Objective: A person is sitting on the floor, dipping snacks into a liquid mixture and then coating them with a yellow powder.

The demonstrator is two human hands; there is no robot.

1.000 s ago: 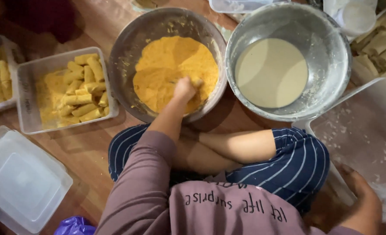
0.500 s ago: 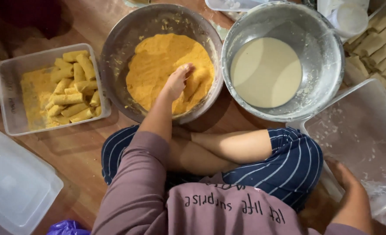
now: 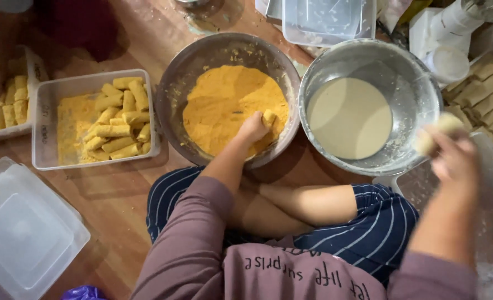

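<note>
Orange crumbs (image 3: pixel 224 105) fill the centre bowl (image 3: pixel 174 94), where the left hand (image 3: pixel 253 128) grips a roll (image 3: pixel 269 117) to coat it, while the blurred right hand (image 3: pixel 452 155) seemingly pinches a pale roll (image 3: pixel 435 133) over the batter bowl (image 3: pixel 407 72).

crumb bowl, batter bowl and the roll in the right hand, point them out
crumb bowl (image 3: pixel 175 89), head view, bare left inner wall
batter bowl (image 3: pixel 413 89), head view, bare right inner wall
roll (image 3: pixel 436 133), head view, pale middle above the right hand (image 3: pixel 452 158)
</note>
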